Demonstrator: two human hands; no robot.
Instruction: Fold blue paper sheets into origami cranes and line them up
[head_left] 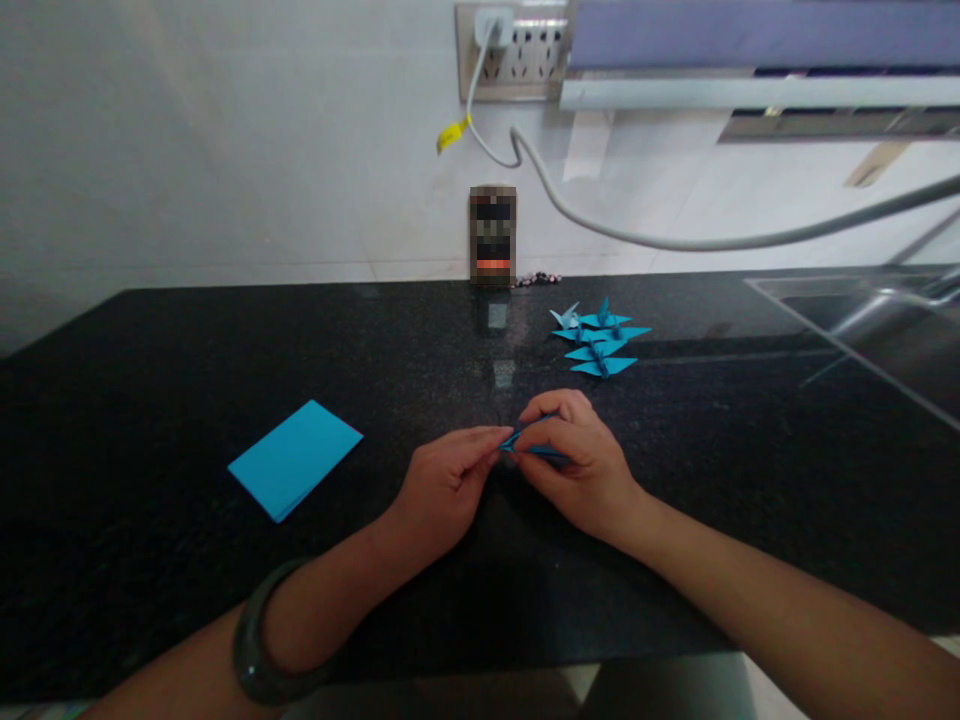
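Both hands meet over the dark counter around a small folded piece of blue paper [510, 441]. My left hand [450, 485] pinches its left tip between thumb and fingers. From the other side, my right hand [585, 460] grips the body of the folded paper, and its fingers cover most of it. Further left lies a stack of blue paper sheets [296, 460]. Beyond my right hand sit several folded paper cranes [602, 365], mostly blue with one paler.
A phone [493, 235] leans upright against the wall, a beaded strap [538, 279] beside it. A white cable [645, 238] hangs from the socket panel [517, 55] across the right. The glossy black counter [420, 350] reaches a sink edge [847, 350] at right.
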